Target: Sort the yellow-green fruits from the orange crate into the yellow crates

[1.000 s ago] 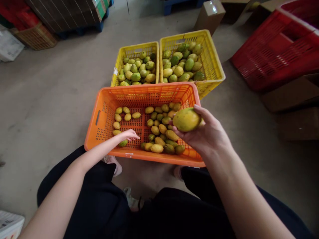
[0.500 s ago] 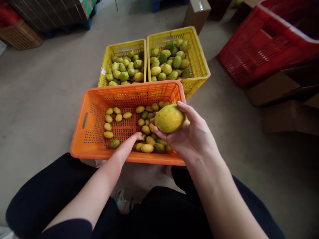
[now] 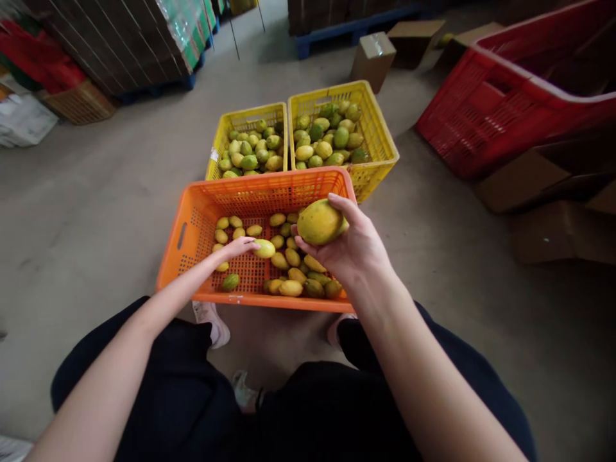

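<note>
My left hand (image 3: 242, 246) reaches over the orange crate (image 3: 168, 274), its fingertips closed on the end of a yellow oval fruit (image 3: 264, 249). Palm up, my right hand (image 3: 355, 240) holds a larger-looking yellow-green oval fruit (image 3: 319, 222) with small dark specks, above the crate's right side. Beneath it, several similar fruits (image 3: 291, 288) are massed in the right half of the crate, partly hidden by my hand. Spaced-out yellow fruits (image 3: 254, 230) lie in the left half, with a greener ridged one (image 3: 230, 282) near the front wall.
Two yellow crates (image 3: 380, 144) of green and yellow fruits stand directly behind the orange one. At right are a large red crate (image 3: 462, 122) and cardboard boxes (image 3: 543, 231). Farther back are a small carton (image 3: 374, 61) and a blue pallet (image 3: 332, 37).
My left hand has come up and leftward out of the fruit group, now with a yellow fruit in its fingers. My right hand keeps its fruit. The view has tilted upward.
</note>
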`<state>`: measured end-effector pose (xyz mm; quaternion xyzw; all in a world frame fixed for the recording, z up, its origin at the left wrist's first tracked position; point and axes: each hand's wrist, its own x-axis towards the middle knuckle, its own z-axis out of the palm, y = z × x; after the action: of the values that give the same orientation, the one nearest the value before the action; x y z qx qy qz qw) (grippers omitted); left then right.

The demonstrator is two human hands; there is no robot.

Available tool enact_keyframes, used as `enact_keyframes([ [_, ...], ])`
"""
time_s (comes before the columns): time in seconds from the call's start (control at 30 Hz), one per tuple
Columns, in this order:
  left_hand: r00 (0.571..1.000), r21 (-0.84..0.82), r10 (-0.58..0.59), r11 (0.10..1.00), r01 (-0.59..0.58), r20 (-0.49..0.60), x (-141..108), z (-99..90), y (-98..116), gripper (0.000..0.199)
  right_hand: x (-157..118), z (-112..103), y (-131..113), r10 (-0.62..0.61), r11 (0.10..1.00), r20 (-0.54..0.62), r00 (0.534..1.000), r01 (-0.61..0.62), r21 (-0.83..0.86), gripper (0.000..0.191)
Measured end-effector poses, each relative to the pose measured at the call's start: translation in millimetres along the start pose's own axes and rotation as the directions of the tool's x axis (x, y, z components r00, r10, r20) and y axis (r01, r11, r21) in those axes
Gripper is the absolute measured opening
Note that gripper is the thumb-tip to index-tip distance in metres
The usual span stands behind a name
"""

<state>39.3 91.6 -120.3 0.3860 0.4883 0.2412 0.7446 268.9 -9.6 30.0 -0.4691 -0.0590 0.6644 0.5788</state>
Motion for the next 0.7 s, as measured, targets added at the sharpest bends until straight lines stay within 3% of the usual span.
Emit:
enact_keyframes([
  [0.13,0.996,-0.096,0.084,0.992,-0.081,0.024,-49,-14.1,50,0.038,-2,19,9,0.009,0.998,0.073,0.997,-0.005,-0.064,0.029],
  [0.3,0.958,-0.414,0.285,0.872,-0.262,-0.006,-104,-3.3,88,0.068,-7,40,28,0.020,0.972,0.276,0.961,0.045,-0.230,0.035],
  [0.47,0.956,-0.629,0.264,0.723,-0.285,-0.130,-118,1.3,89,0.060,-10,38,45,0.007,0.928,0.327,0.945,0.115,-0.353,0.043],
  [0.7,0.985,-0.797,0.144,0.581,-0.165,-0.099,-131,-7.4,67,0.041,-11,24,47,-0.021,0.918,0.328,0.944,0.148,-0.367,0.054],
])
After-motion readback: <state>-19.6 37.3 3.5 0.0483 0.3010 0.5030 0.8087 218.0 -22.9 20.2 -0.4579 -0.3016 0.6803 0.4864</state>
